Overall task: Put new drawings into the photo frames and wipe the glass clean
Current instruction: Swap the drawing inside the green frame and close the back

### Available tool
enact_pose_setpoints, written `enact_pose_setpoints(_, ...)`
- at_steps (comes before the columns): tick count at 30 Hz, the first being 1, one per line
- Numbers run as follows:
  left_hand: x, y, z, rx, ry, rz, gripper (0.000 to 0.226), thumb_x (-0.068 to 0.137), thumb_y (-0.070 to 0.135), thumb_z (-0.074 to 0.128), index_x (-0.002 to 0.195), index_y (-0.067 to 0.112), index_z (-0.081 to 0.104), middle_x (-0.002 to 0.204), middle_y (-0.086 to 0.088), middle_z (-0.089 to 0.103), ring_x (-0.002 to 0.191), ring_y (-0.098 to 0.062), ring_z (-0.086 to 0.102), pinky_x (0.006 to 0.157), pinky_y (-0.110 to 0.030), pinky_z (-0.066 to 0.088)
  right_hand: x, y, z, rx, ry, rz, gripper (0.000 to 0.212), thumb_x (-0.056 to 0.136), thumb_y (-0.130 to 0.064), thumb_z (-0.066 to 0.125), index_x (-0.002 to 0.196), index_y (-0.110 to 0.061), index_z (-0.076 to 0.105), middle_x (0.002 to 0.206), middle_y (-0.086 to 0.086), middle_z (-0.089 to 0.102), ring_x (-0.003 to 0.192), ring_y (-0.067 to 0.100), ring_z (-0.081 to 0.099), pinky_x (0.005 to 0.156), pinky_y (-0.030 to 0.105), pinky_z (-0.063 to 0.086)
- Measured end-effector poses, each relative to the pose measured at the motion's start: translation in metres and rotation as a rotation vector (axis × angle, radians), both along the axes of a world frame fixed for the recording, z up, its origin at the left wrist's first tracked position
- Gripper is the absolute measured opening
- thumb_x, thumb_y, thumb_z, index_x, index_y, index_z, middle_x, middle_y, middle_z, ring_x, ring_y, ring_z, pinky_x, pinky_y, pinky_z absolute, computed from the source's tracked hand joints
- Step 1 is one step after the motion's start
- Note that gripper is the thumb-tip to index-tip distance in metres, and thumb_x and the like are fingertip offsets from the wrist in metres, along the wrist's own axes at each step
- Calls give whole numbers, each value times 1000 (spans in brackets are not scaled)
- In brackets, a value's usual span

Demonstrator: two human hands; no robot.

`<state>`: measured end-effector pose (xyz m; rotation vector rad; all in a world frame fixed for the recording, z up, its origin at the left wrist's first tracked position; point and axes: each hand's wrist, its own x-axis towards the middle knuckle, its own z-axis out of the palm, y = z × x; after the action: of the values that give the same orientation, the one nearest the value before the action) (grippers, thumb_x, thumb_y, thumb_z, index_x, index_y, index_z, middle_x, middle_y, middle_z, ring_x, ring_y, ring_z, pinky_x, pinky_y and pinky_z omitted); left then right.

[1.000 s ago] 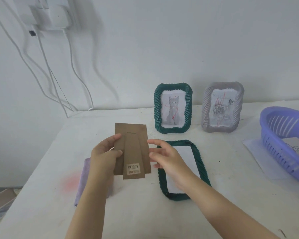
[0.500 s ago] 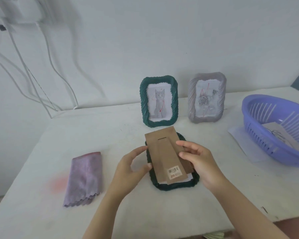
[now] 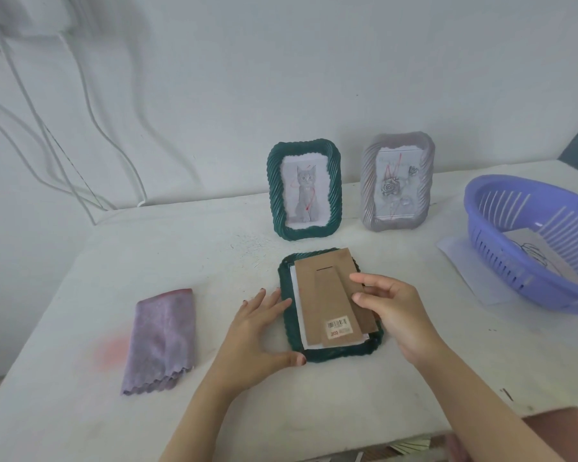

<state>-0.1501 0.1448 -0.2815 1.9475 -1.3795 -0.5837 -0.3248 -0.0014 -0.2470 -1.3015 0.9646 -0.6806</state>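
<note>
Right hand (image 3: 392, 308) pinches backing board (image 3: 327, 295), skewed over face-down green frame (image 3: 341, 355). Left hand (image 3: 257, 328), fingers flat, braces the rim. Risk: board seats crooked and creases drawing (image 3: 300, 325).

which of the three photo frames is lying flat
The dark green ribbed frame in front, under the brown cardboard backing; the green cat frame and grey rose frame stand upright.

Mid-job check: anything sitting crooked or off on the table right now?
Yes. The cardboard backing lies skewed on the face-down green frame: its top right corner overlaps the rim, and white paper shows along its left edge. The right hand pinches it. A pink stain marks the table beside the cloth.
</note>
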Motion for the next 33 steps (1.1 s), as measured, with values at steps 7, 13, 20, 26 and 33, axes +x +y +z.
enact_pose_setpoints(7,1,-1,-1,28,-46,-23,94,50,71,60,134,43,32,147,21,11,139,1,-1,113,-24,-6,1,2,1,-37,54,27,34,77,2,68,91,-28,70,89,-1,67,96,16,60,93,32,49)
enact_pose_setpoints(13,1,-2,-2,38,-52,-30,92,51,71,60,132,45,26,147,21,10,140,0,-2,113,-25,-7,1,2,1,-43,66,50,34,77,0,68,90,-31,70,95,2,69,103,20,61,97,39,48)
enact_pose_setpoints(20,1,-2,-2,44,-54,-35,92,50,72,59,132,45,25,147,21,10,140,0,-3,112,-24,-8,2,1,3,-84,122,77,35,77,0,68,90,-33,69,92,-3,69,99,16,62,96,38,49)
enact_pose_setpoints(26,2,-2,-3,40,-68,-39,98,50,73,57,137,39,28,148,19,10,140,0,-3,113,-24,-7,4,0,3,-157,218,68,35,79,-2,67,94,-34,67,90,-8,66,94,11,61,94,40,50)
enact_pose_setpoints(33,2,-2,-3,73,-70,-47,95,52,72,57,133,44,18,147,22,7,140,0,-4,113,-24,-8,2,-2,1,-137,202,79,37,79,-2,67,89,-37,67,94,-6,68,98,13,62,96,41,49)
